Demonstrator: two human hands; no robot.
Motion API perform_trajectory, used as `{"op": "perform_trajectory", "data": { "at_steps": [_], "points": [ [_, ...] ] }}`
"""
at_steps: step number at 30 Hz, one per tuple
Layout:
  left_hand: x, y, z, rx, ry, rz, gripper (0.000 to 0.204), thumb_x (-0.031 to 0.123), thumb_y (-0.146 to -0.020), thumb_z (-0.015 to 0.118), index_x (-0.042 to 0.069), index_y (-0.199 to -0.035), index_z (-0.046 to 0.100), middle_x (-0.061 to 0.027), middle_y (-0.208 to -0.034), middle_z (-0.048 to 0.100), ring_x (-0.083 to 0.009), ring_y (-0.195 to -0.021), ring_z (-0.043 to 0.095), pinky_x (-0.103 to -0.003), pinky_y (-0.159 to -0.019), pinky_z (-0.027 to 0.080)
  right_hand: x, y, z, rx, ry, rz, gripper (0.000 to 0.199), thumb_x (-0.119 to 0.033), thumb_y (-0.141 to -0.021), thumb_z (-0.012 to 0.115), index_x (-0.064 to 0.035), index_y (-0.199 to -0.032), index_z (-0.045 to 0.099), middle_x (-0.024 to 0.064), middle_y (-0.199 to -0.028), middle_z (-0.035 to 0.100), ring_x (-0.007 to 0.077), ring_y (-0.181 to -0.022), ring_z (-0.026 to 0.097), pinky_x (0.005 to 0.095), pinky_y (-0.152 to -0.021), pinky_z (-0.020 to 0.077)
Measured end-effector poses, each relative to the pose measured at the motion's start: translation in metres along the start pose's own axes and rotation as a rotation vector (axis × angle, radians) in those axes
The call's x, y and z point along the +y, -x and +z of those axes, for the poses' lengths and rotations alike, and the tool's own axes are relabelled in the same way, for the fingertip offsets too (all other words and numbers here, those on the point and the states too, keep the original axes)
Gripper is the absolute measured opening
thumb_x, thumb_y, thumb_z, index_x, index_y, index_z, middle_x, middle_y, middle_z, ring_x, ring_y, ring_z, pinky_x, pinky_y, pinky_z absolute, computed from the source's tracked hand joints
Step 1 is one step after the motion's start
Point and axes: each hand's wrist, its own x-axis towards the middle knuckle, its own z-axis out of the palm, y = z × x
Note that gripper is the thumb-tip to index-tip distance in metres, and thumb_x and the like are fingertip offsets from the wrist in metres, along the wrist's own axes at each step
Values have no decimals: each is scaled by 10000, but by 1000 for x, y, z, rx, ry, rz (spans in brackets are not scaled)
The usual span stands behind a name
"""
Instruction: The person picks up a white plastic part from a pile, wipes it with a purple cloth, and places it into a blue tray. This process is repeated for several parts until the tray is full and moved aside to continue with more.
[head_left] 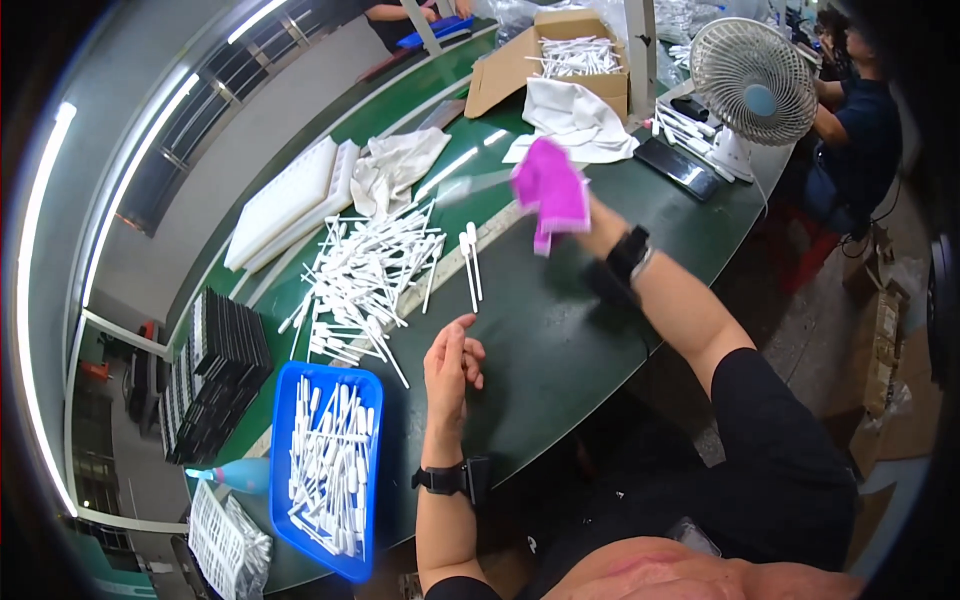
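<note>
My right hand (590,225) is closed on a bright magenta cloth (555,190) that covers most of its fingers. From the cloth a pale stick with a thicker end (457,190) points left, blurred by motion. Below and to the left, my left hand (455,365) is held over the green table with its fingers loosely curled and apart, and nothing shows in it. Just beyond its fingertips lie two white sticks with thick ends (470,265), side by side. A large loose pile of such white sticks (375,260) spreads farther left.
A blue tray (376,480) full of white sticks stands at the near left, beside a light blue bottle (245,475) and stacked black trays (225,350). Farther back are white foam blocks (285,200), a cardboard box (505,75), a phone (678,168) and a fan (755,80). Another person sits right.
</note>
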Motion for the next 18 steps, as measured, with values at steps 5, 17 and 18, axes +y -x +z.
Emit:
{"op": "perform_trajectory", "data": {
  "at_steps": [5, 17, 18],
  "points": [
    [-11, -8, 11, -161, -123, -4, 305, 236, -970, 514, -13, -1125, 599, -3, -695, 552, -24, -473, 417, -178, -418, 381, -85, -72, -164, 364, 1608, -300, 326, -213, -935, 487, -94, -1232, 549, 171, -1137, 608, 305, -1045, 587, 420, -876, 453],
    [-29, -17, -19, 270, -528, 442, 200, 174, -941, 561, 9, -999, 657, -17, -706, 587, -78, -553, 514, -231, -505, 421, -68, 33, 88, -6, -125, 639, 299, -333, -977, 501, -145, -744, 489, -76, -585, 375, 47, -474, 330, 198, -441, 256],
    [-29, -20, -22, 367, -677, 606, 186, 160, -932, 566, 10, -984, 661, -37, -712, 604, -116, -586, 554, -262, -541, 442, -68, 42, 94, -101, -224, 677, 279, -320, -972, 518, -137, -761, 508, -84, -589, 371, 41, -478, 337, 195, -442, 262]
  ]
}}
